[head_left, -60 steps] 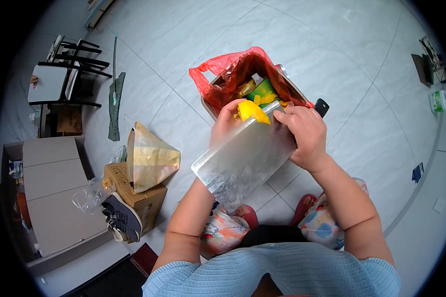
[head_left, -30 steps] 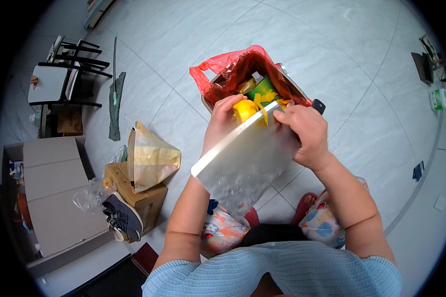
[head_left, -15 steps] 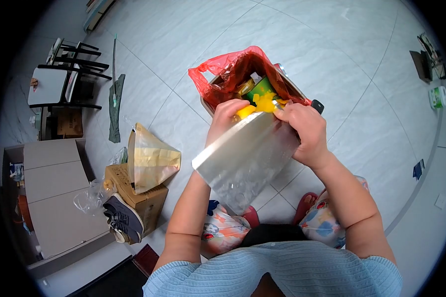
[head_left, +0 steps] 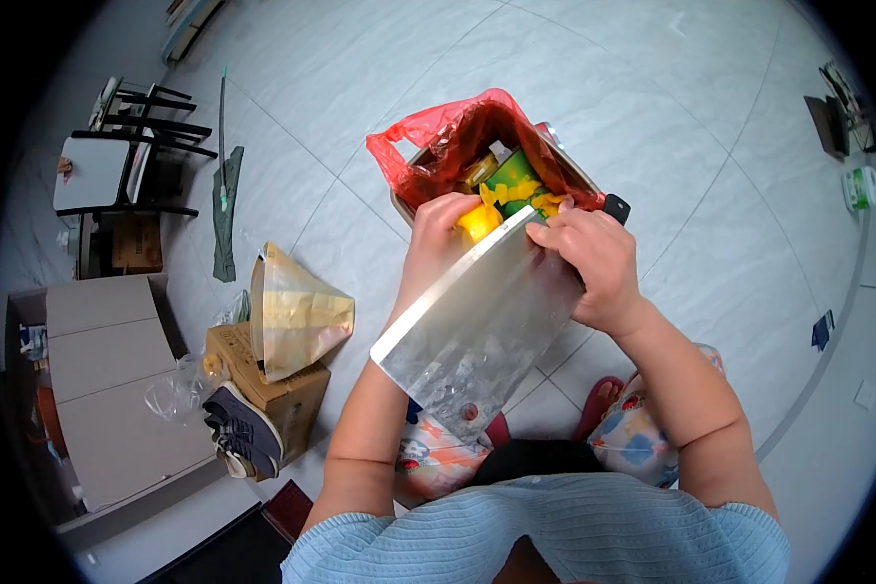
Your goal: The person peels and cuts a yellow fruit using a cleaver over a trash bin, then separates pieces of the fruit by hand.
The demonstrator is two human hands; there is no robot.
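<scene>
The left hand (head_left: 434,238) held a yellow fruit (head_left: 477,226), the right hand (head_left: 596,258) a broad knife (head_left: 477,316).
The left grip was clamped on the fruit, the right on the knife, thumb against the blade. Just beyond both grips was a bin (head_left: 405,211) with a red bag (head_left: 426,127), peelings (head_left: 519,192) inside. Compared with half a second earlier, more of the fruit showed past the blade, a strip of peel standing up from it.

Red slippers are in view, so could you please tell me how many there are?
2. The left slipper, mostly hidden, shows past the lower edge of the cleaver in the right hand; the right slipper is clearer, beside the right patterned trouser leg. No others show.
</scene>
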